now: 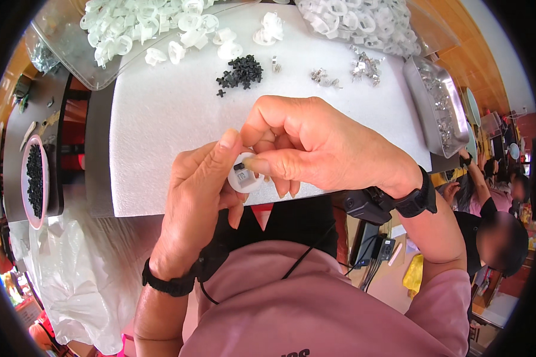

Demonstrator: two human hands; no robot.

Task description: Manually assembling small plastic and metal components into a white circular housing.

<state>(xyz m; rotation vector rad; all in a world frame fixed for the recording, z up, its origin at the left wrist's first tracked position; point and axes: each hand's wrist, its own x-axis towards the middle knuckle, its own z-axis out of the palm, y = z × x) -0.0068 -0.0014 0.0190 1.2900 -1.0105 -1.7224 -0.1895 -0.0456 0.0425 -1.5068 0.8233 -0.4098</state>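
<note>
Between my two hands, over the front of the white foam sheet point(155, 143), is a white round plastic part point(242, 184) with a square recess. My left hand point(198, 178) grips its left side, fingers curled beneath. A small black piece point(239, 167) sits in the upper part of the recess. My right hand point(315, 143) is closed, its thumb pressing on the rim beside the black piece; its fingertips are partly hidden behind the part. Beyond the hands lie a pile of small black cross-shaped pieces point(242, 72) and small metal clips point(366, 66).
Heaps of white plastic parts point(143, 27) and bagged ones point(357, 24) stand at the back. A metal tray point(461, 128) of metal pieces is at right. A pink-rimmed bowl point(40, 146) of black pieces and a plastic bag point(71, 279) are at left. Other people point(497, 244) sit at right.
</note>
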